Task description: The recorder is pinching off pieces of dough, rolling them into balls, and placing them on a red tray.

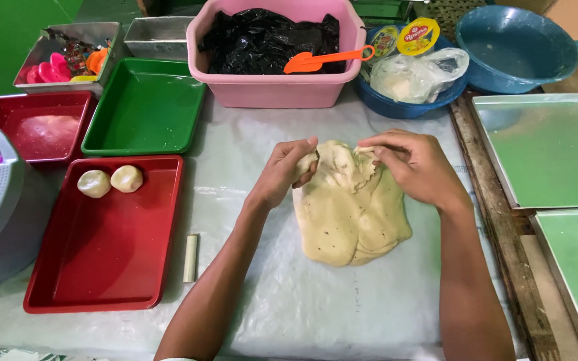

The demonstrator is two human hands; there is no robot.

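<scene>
Left hand: the left hand (287, 172) is curled narrow, thumb on top and fingers folded under, pinching a small lump at the upper left edge of the dough.
Right hand: the right hand (412, 164) is half closed, fingertips bent down and gripping the torn upper edge of the same dough, just across from the left hand.
Dough: the slab of pale yellow dough (350, 217) lies flat on the white plastic sheet (302, 307), spreading from between the two hands back toward the person; its top edge is ragged where both hands pull at it.
Left of the left hand: a red tray (108, 267) holds two dough balls (110, 181) side by side in its far corner, touching or nearly so. A small pale stick (190, 258) lies on the sheet just beside the tray's near right edge.
Beyond the left hand: an empty-looking green tray (143, 110) and a smaller red tray (38, 127) beside it.
Beyond both hands: a pink tub (275, 87) with black plastic inside and an orange scoop (322, 60) resting across its rim.
Beyond the right hand: a blue basin (403, 107) with a clear bag and round lids.
Right of the right hand: metal trays (543, 154) with a greenish surface, well apart from the dough.
</scene>
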